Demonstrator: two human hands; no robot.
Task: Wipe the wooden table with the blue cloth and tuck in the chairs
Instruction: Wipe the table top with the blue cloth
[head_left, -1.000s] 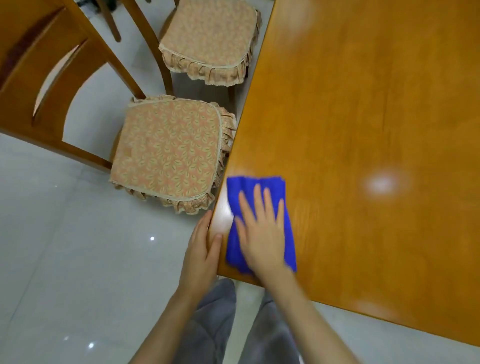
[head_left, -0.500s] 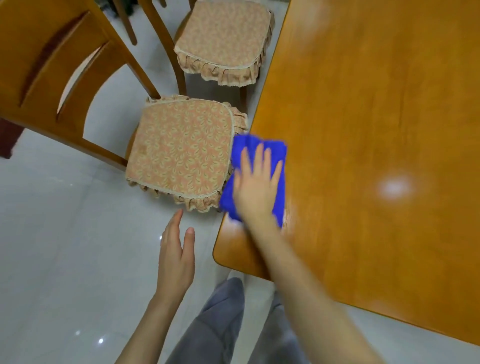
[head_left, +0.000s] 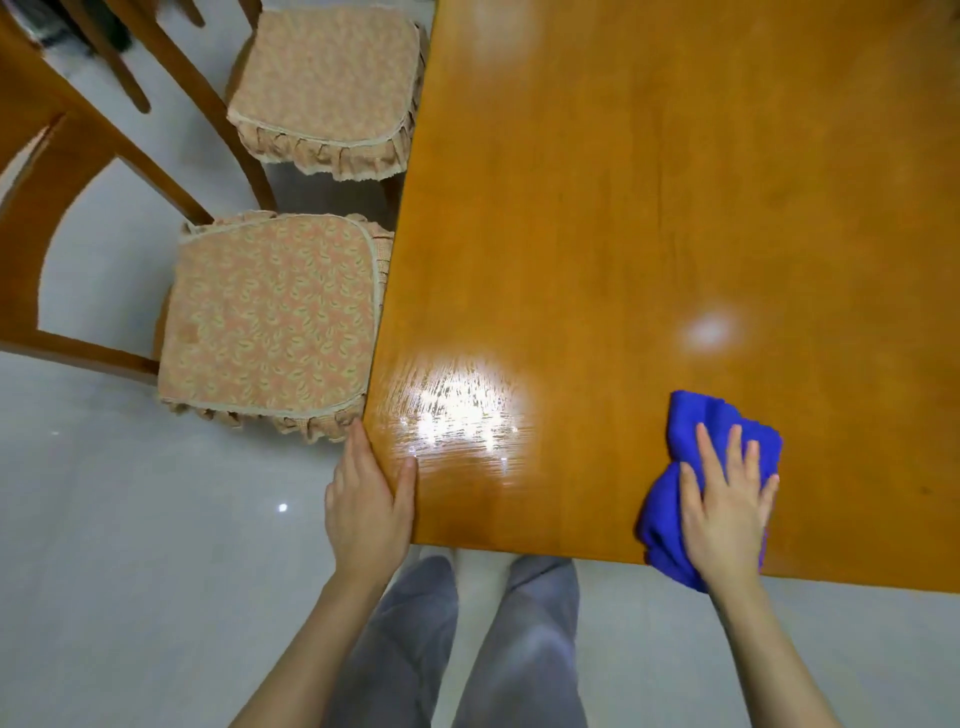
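The wooden table (head_left: 649, 208) fills the right of the head view, with a wet shiny patch near its front left corner. My right hand (head_left: 727, 499) presses flat, fingers straight, on the bunched blue cloth (head_left: 691, 431) at the table's front edge, right of centre. My left hand (head_left: 369, 504) rests on the table's front left corner, thumb on top, fingers along the side edge. Two wooden chairs stand pulled out along the left side, the near chair (head_left: 265, 317) and the far chair (head_left: 322, 78), both with frilled patterned cushions.
Pale glossy tile floor (head_left: 130, 545) spreads to the left and in front. My grey-trousered legs (head_left: 467, 649) stand at the table's front edge. The near chair's curved wooden back (head_left: 52, 171) rises at the far left.
My right hand has slid the cloth from the left edge by the near chair over to the right along the front edge. My left hand came back onto the table corner.
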